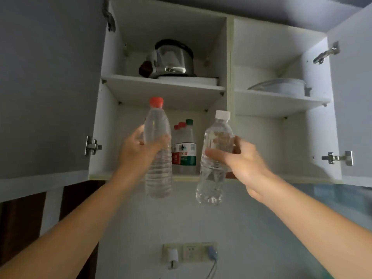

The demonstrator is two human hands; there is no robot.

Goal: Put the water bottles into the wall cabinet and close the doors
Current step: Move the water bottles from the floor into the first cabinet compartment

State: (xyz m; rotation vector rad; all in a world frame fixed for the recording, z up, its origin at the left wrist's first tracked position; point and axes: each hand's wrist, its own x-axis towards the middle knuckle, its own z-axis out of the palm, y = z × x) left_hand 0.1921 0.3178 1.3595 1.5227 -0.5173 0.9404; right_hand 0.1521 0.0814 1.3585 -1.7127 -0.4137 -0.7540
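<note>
Two bottles (pixel 158 150) (pixel 213 158) upright, fingers (pixel 219 156) curled round each.

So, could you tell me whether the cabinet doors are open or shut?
Open: the left door and right door stand swung outward, shelves exposed.

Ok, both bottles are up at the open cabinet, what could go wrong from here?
The labelled bottles already standing on the lower left shelf could be toppled as the red-capped bottle in the left hand goes in. The white-capped bottle in the right hand is tilted and might clip the centre divider.
</note>
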